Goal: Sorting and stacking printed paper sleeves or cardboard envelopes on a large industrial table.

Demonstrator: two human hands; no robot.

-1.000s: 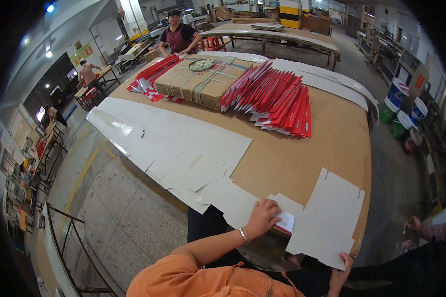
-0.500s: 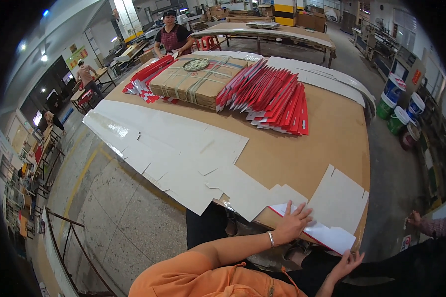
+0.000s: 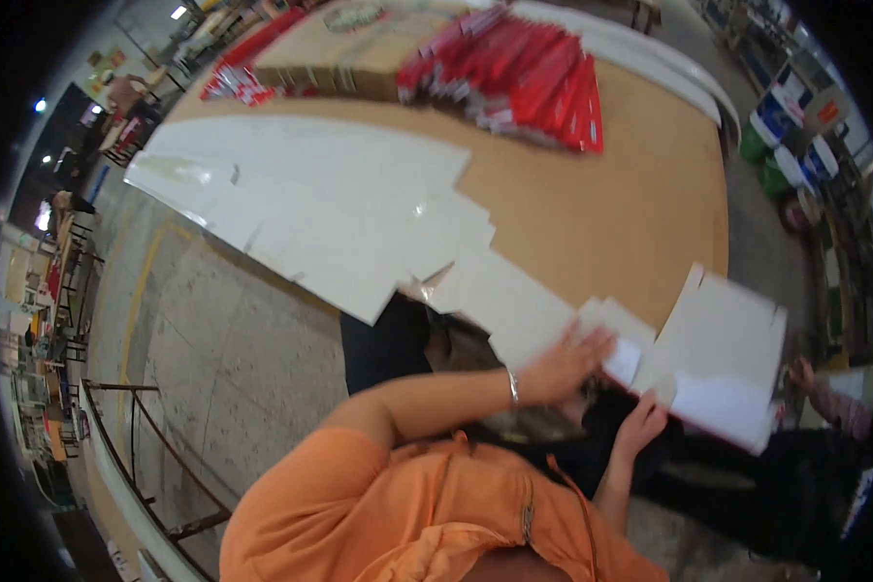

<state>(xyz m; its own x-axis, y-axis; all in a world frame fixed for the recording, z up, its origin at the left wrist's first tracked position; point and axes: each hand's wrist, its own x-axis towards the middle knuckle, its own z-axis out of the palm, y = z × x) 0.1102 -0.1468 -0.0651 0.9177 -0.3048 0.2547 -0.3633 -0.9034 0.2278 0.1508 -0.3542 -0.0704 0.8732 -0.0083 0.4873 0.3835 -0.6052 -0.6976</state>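
Observation:
A white paper sheet with a red edge point(image 3: 718, 403) lies along the near right edge of the table, over grey-white cardboard. My left hand point(image 3: 570, 364) rests on its left end, fingers stretched out and slightly blurred. At the sheet's near edge, right of the left hand, my right hand point(image 3: 642, 424) has its fingertips pressed together on the sheet. Part of the sheet between the hands is hard to make out. Beneath it, a notched grey-white cardboard piece point(image 3: 732, 325) reaches past the table's right side.
A fanned pile of red folded paper pieces point(image 3: 543, 82) lies at the far side beside a strapped brown package point(image 3: 335, 58). Overlapping white boards point(image 3: 310, 204) cover the table's left. Another person's hand point(image 3: 803, 373) shows at right. Buckets point(image 3: 776, 116) stand on the floor.
My right hand has moved left along the sheet, from its right end to its near edge, and its fingers have closed. The view has tilted down; the left hand still lies on the sheet.

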